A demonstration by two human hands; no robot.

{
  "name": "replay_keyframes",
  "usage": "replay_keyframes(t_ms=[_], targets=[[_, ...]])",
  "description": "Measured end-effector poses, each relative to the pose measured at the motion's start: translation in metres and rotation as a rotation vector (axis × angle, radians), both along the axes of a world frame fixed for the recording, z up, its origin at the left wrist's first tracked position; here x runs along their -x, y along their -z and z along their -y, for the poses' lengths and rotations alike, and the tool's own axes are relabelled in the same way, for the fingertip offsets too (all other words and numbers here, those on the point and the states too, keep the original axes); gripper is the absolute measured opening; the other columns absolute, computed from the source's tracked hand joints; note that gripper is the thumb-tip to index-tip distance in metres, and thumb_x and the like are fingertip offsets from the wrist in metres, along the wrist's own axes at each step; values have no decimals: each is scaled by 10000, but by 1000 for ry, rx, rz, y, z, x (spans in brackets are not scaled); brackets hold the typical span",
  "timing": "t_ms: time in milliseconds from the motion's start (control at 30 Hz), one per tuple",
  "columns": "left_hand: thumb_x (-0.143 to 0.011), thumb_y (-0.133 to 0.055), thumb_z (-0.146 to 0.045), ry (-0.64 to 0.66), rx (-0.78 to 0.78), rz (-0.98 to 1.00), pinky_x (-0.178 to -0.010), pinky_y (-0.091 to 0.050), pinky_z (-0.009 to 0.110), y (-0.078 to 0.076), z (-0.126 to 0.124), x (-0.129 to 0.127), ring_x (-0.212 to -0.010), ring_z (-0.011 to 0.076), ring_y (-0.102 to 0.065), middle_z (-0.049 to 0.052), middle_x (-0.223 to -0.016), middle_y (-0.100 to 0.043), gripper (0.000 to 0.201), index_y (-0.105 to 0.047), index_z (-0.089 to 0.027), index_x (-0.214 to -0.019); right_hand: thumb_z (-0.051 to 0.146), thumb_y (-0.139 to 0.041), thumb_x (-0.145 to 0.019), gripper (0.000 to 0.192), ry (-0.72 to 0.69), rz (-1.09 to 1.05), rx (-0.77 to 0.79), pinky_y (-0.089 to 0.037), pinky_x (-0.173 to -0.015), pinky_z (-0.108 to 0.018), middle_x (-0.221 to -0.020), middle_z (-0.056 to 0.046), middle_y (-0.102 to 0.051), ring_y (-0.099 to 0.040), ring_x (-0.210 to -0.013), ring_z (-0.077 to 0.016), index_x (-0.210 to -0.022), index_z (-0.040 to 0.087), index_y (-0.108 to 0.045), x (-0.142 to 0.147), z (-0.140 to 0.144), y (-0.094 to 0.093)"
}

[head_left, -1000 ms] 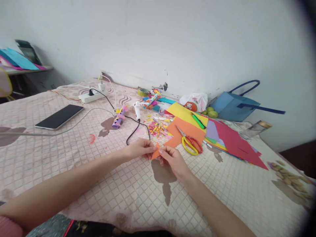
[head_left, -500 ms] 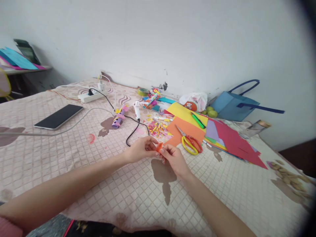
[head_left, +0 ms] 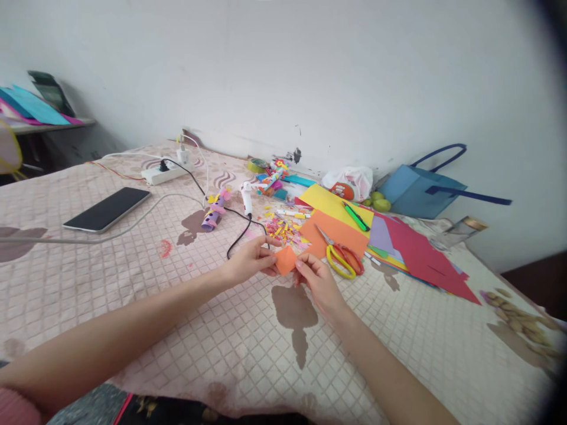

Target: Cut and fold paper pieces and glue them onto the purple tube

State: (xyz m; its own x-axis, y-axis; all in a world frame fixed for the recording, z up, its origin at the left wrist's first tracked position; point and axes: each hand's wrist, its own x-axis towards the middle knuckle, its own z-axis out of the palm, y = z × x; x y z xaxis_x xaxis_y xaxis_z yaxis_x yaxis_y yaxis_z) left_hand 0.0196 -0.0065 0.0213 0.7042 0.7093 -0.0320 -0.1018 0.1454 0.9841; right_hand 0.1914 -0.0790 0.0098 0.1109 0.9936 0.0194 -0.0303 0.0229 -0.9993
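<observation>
Between my two hands is a small orange paper square, opened flat and turned so a corner points up. My left hand pinches its left corner between thumb and fingers. On the other side, my right hand grips the right corner, thumb on top. Just beyond the hands lie scissors with yellow and red handles, partly on a larger orange sheet. A heap of coloured paper scraps is spread behind the small square.
A white glue gun with a black cord stands behind my left hand. Nearby is a decorated purple paper roll. A tablet and power strip lie left. Rightward are a green cutter, red paper and a blue bag.
The orange paper was curled up and mostly hidden in the fingers; now it is spread flat as a square. My hands have moved slightly apart.
</observation>
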Motion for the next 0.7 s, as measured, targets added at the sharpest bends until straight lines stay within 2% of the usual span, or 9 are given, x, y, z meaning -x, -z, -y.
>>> replay_keyframes(t_ms=[100, 233, 467, 700], targets=[[-786, -591, -296, 46, -80, 32, -676, -518, 305, 2, -2, 0, -699, 143, -642, 6, -751, -645, 359, -424, -192, -1087, 367, -616, -745, 200, 6, -12, 8, -406, -507, -229, -590, 35, -527, -486, -504, -92, -720, 183, -541, 0, 0, -2], [-792, -510, -165, 87, -206, 31, -709, -505, 297, 3, -3, -1, -786, 138, -613, 37, -879, -633, 203, -519, -159, -995, 334, -614, -743, 171, -8, -35, 17, -407, -508, -226, -598, 31, -542, -491, -501, -86, -712, 179, -548, -1, 0, -2], [-646, -420, 21, 85, -287, 42, -772, -475, 301, 3, -4, -1, -894, 156, -601, 71, -991, -638, 415, -583, -130, -997, 320, -611, -746, 155, 13, -54, 11, -405, -513, -224, -593, 32, -556, -495, -505, -84, -717, 180, -551, -1, 1, -4], [-689, -473, -6, 89, -388, 10, -784, -473, 299, 8, -7, -1, -896, 163, -605, 86, -976, -649, 363, -584, -119, -1015, 335, -607, -757, 166, 19, -69, -8, -412, -500, -224, -573, 31, -554, -506, -513, -94, -733, 187, -534, -2, -1, -1]])
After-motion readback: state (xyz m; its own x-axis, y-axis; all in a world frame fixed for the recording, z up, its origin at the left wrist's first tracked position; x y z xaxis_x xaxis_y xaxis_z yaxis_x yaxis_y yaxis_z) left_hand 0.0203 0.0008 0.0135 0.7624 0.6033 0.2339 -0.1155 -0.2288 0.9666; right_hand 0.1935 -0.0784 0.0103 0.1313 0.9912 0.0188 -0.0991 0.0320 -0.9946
